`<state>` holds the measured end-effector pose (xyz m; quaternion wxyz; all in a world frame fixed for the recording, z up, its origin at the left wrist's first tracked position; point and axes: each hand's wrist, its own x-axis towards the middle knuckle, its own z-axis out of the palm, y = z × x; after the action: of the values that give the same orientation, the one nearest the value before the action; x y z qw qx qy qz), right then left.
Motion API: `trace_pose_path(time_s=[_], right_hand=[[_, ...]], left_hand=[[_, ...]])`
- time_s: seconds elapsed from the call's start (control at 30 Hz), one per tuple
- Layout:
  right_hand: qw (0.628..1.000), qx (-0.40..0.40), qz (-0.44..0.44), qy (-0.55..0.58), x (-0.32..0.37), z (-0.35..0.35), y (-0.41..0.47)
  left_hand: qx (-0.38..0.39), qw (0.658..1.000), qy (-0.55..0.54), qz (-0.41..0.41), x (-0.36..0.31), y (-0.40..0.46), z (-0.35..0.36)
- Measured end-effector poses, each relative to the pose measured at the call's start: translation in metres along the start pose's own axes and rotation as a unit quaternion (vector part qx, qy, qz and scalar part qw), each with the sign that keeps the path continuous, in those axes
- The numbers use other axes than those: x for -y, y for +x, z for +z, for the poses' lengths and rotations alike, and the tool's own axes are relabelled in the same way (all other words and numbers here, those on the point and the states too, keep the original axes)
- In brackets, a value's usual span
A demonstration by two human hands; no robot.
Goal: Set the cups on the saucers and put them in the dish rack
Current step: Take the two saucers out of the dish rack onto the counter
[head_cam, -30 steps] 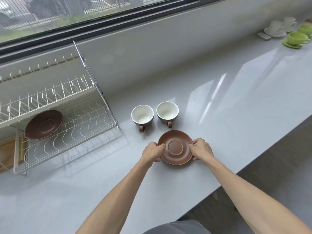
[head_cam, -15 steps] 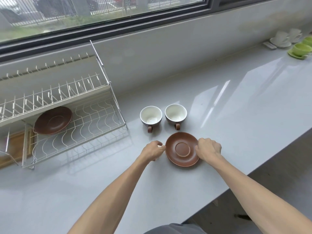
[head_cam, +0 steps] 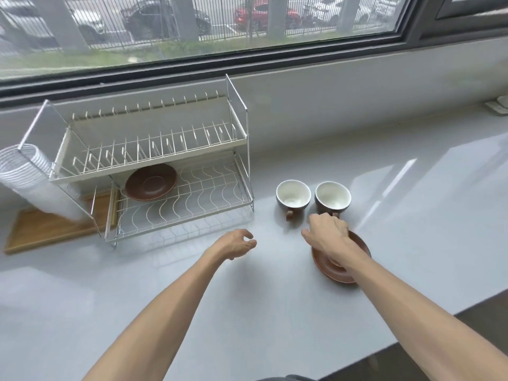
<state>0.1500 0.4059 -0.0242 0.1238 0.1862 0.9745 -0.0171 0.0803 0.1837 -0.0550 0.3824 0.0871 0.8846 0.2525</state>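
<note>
Right hand (head_cam: 328,235) now hiding saucer (head_cam: 354,266)

Two round ceramic cups, dark outside and white inside, stand upright side by side on the pale glossy surface, brown handles toward the viewer: the left cup (head_cam: 293,194) and the right cup (head_cam: 333,196). Just in front of the right cup lies a brown ceramic saucer (head_cam: 357,247), partly hidden. A second brown saucer (head_cam: 151,182) leans in the lower tier of the white two-tier wire dish rack (head_cam: 176,160).

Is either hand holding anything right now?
Neither: the left hand is empty, and the right hand reaches over the saucer toward a cup.
</note>
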Motion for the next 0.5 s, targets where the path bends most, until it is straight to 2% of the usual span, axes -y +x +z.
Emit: trace_pose_path(time_s=[0.13, 0.3, 0.4, 0.5], right_hand=[[0.995, 0.038, -0.093, -0.002, 0.058, -0.013, 0.007], [0.977, 0.081, -0.187, -0.063, 0.132, -0.022, 0.019], [0.969, 0.062, -0.225, -0.075, 0.174, -0.026, 0.024], [0.963, 0.010, -0.261, -0.065, 0.209, -0.033, 0.029]], left_hand=[[-0.036, 0.998, 0.060, -0.004, 0.036, -0.021, -0.037], [-0.050, 0.991, 0.124, -0.030, 0.081, -0.048, -0.084], [-0.072, 0.986, 0.146, -0.046, 0.105, -0.059, -0.113], [-0.138, 0.973, 0.170, -0.068, 0.125, -0.067, -0.142]])
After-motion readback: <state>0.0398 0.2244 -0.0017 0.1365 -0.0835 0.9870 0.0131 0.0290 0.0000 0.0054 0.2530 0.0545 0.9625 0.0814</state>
